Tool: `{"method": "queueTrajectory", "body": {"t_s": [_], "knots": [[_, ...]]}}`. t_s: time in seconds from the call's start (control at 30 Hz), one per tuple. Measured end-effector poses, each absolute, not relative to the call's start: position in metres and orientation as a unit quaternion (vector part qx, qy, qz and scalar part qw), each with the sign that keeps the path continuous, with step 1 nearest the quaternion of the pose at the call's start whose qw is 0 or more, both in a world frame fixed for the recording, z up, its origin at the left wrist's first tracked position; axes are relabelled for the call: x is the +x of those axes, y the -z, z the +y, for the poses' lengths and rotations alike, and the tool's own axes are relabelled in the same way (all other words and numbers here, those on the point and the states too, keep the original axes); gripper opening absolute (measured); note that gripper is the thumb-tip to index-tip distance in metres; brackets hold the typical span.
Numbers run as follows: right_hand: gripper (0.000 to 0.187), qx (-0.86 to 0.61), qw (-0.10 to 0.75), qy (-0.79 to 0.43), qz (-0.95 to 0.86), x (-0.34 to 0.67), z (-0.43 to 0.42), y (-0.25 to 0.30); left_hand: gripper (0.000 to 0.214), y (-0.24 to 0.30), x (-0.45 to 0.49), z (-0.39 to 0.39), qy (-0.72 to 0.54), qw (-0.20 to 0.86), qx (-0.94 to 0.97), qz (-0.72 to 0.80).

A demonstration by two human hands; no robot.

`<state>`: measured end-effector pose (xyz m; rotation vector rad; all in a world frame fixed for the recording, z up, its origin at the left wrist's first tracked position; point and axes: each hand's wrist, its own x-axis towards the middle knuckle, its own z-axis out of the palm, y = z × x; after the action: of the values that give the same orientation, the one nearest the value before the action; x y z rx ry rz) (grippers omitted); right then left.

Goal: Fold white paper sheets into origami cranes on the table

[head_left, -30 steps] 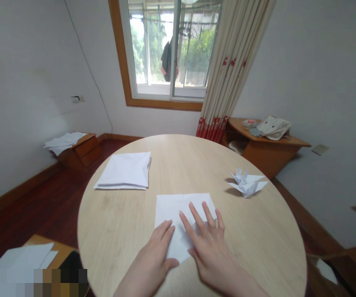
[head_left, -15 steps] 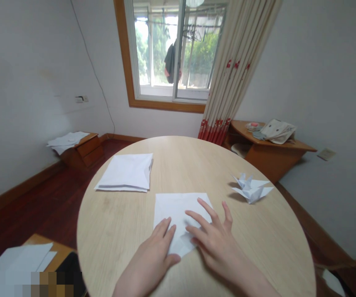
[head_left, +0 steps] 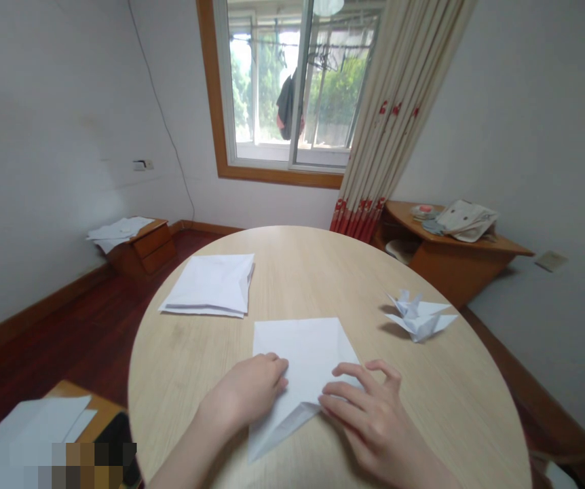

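Observation:
A white sheet of paper (head_left: 300, 350) lies on the round table between my hands, with a folded flap along its near edge and a pointed corner at the lower left. My left hand (head_left: 249, 387) rests on the paper's left side, fingers together and curled against it, thumb hidden. At the right edge, my right hand (head_left: 368, 414) has bent fingers, their tips closed on the paper by the fold; its thumb is out of sight.
A stack of folded white paper (head_left: 211, 284) lies at the table's far left. Folded paper cranes (head_left: 419, 319) stand at the right. The round wooden table (head_left: 303, 265) has a curved edge. More paper (head_left: 38, 421) lies on a stool at lower left.
My left hand has moved from lying flat to curled fingers slightly higher. My right hand has dropped lower and rightward onto the paper's edge. The near flap and lower-left corner now show.

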<state>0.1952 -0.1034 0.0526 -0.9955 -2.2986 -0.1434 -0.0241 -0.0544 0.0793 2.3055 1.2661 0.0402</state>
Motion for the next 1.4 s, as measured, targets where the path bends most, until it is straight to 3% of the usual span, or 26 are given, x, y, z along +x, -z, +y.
{"method": "queueTrajectory", "body": {"t_s": [0.23, 0.43, 0.77, 1.0, 1.2, 1.4], "knots": [[0.024, -0.394, 0.268, 0.025, -0.879, 0.204, -0.122, -0.054, 0.024, -0.096, -0.007, -0.037, 0.089, 0.174, 0.869, 0.454], [0.045, -0.368, 0.169, 0.018, -0.914, 0.211, -0.13, -0.059, 0.022, -0.082, -0.001, -0.025, 0.043, 0.192, 0.909, 0.368], [0.04, -0.357, 0.047, -0.095, -0.928, 0.214, -0.115, -0.06, 0.023, -0.052, -0.004, -0.002, -0.058, 0.264, 0.915, 0.299], [0.036, -0.388, 0.061, -0.104, -0.914, 0.215, -0.088, -0.063, 0.016, -0.049, -0.007, 0.002, -0.149, 0.293, 0.904, 0.274], [0.047, -0.418, 0.062, -0.112, -0.899, 0.215, -0.065, -0.071, 0.012, -0.048, -0.004, 0.002, -0.158, 0.27, 0.912, 0.266], [0.04, -0.432, 0.072, -0.109, -0.892, 0.215, -0.061, -0.072, 0.01, -0.041, -0.005, 0.0, -0.162, 0.272, 0.914, 0.253]]}}
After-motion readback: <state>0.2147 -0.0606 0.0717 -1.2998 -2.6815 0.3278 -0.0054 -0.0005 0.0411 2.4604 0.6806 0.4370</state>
